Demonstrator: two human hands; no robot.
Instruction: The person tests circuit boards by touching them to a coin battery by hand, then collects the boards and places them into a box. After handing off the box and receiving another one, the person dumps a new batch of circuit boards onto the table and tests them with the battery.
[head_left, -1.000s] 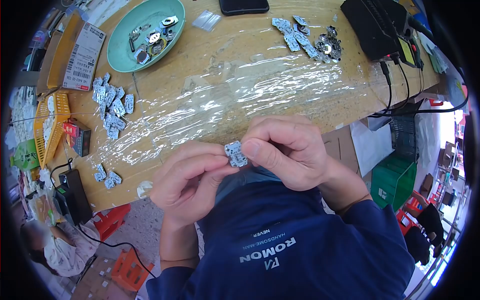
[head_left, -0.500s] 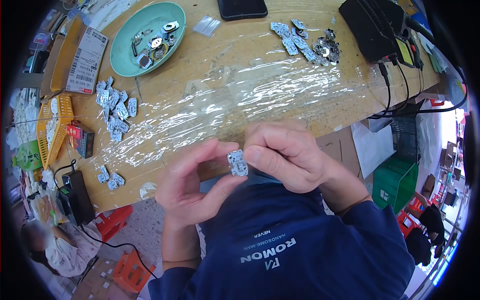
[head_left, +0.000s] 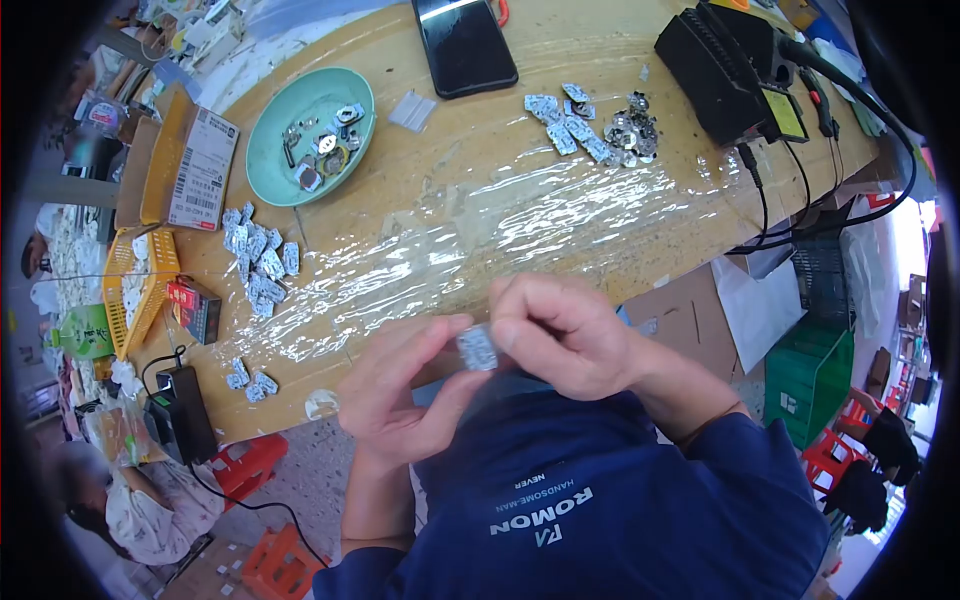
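A small silvery-grey board (head_left: 478, 348), blurred, is held between my two hands near the table's front edge. My left hand (head_left: 405, 385) has its thumb and forefinger on the board's lower and upper ends. My right hand (head_left: 565, 335) pinches the board's right side between thumb and bent forefinger, the other fingers curled. Similar boards lie in a left pile (head_left: 262, 260), in a smaller group (head_left: 252, 381) nearer the front edge, and in a group (head_left: 568, 125) at the back, beside a heap of round metal parts (head_left: 632, 135).
A green dish (head_left: 310, 135) holds small parts. Around it are a cardboard box (head_left: 200, 170), a phone (head_left: 465, 45) and a plastic bag (head_left: 412, 110). A black device (head_left: 715, 75) with cables stands back right; a yellow basket (head_left: 140, 290) and a black adapter (head_left: 180, 415) are left. A person (head_left: 150, 510) is lower left.
The view has shifted, so the table's things appear lower. My left thumb and forefinger have spread from a closer pinch to the board's two ends. The board has turned a little and is now blurred.
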